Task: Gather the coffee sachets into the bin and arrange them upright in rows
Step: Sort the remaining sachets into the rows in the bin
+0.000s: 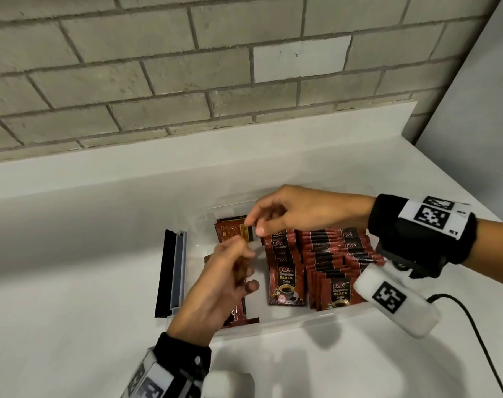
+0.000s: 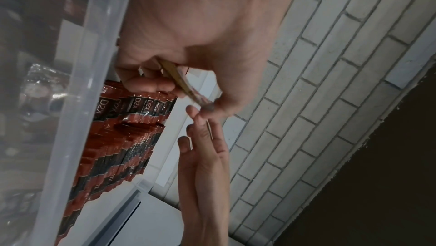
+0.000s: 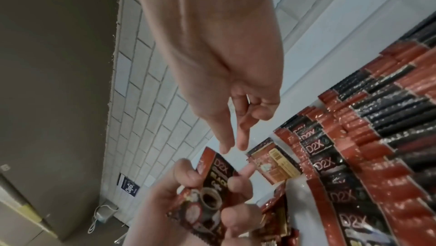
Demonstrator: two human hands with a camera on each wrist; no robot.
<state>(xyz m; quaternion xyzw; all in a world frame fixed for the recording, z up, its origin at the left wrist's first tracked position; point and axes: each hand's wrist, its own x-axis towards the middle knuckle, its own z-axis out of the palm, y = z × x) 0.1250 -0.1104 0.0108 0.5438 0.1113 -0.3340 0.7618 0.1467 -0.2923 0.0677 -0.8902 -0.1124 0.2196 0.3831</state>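
A clear plastic bin (image 1: 287,320) stands on the white counter. Red-and-black coffee sachets (image 1: 330,254) stand in rows in its right half, also visible in the right wrist view (image 3: 354,138). My left hand (image 1: 230,271) is over the bin's left half and grips one sachet (image 3: 212,184) by its lower part. My right hand (image 1: 287,214) reaches in from the right. Its straight index and middle fingers (image 3: 226,145) are at that sachet's top edge. In the left wrist view this sachet (image 2: 186,84) appears edge-on. Another sachet (image 1: 230,228) lies flat, back up, at the bin's far left.
A black and grey bar (image 1: 169,271) lies on the counter along the bin's left side. Loose sachets (image 1: 238,311) lie flat in the bin under my left hand. A black cable (image 1: 460,311) runs at the right. A brick wall (image 1: 187,81) backs the counter.
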